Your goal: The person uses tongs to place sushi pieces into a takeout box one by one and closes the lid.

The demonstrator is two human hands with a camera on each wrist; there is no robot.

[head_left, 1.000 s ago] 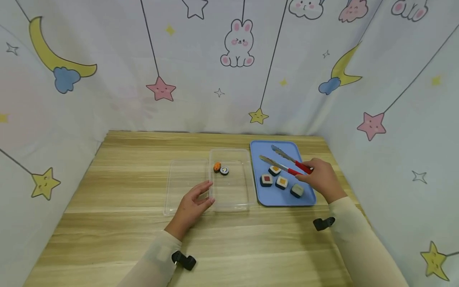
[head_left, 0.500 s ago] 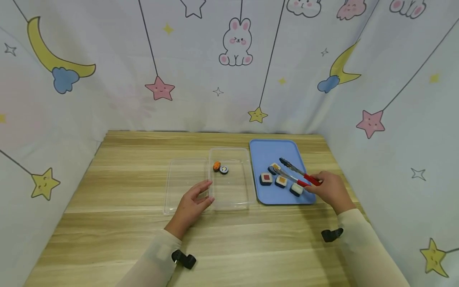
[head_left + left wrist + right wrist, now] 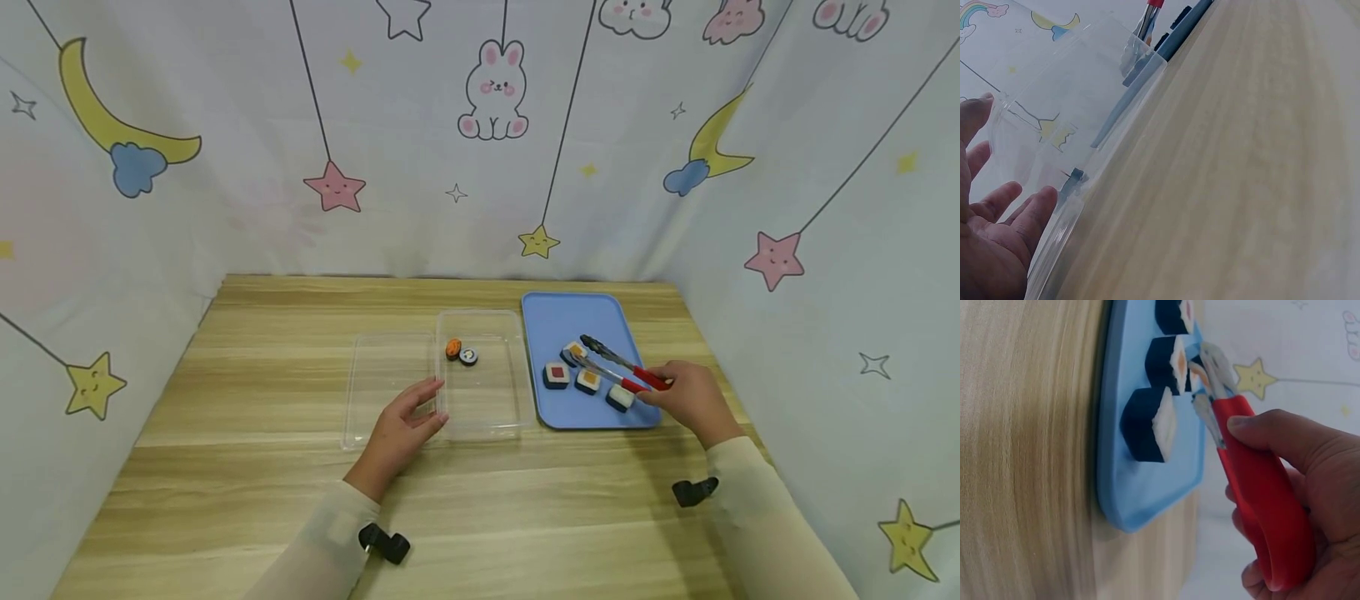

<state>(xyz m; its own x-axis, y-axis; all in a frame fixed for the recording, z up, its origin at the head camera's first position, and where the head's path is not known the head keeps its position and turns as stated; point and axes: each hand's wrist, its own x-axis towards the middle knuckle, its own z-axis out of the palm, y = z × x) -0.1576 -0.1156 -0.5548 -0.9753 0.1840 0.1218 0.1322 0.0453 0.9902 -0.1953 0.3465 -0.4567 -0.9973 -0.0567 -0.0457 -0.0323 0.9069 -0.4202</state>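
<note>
My right hand (image 3: 693, 402) grips red-handled metal tongs (image 3: 651, 380), their tips low over the blue tray (image 3: 581, 312). Those tips stand about the farthest square sushi roll (image 3: 573, 352), one arm on each side; I cannot tell whether they squeeze it. Nearer on the tray lie a red-centred roll (image 3: 556, 375), an orange-centred roll (image 3: 588, 381) and a pale-topped roll (image 3: 620, 397). My left hand (image 3: 397, 429) is at the left wall of a clear plastic box (image 3: 491, 429), fingers spread and touching its rim. Inside that box sit an orange-topped sushi (image 3: 453, 348) and a small round roll (image 3: 468, 357).
Left of the box lies its flat clear lid (image 3: 390, 354), partly behind my left hand. Everything rests on a wooden table (image 3: 480, 517). A printed curtain (image 3: 420, 225) stands along the back and both sides.
My right hand has come toward me and slightly right, bringing the tong tips down from above the tray to the farthest roll. In the last half second it barely moves. The left hand stays put.
</note>
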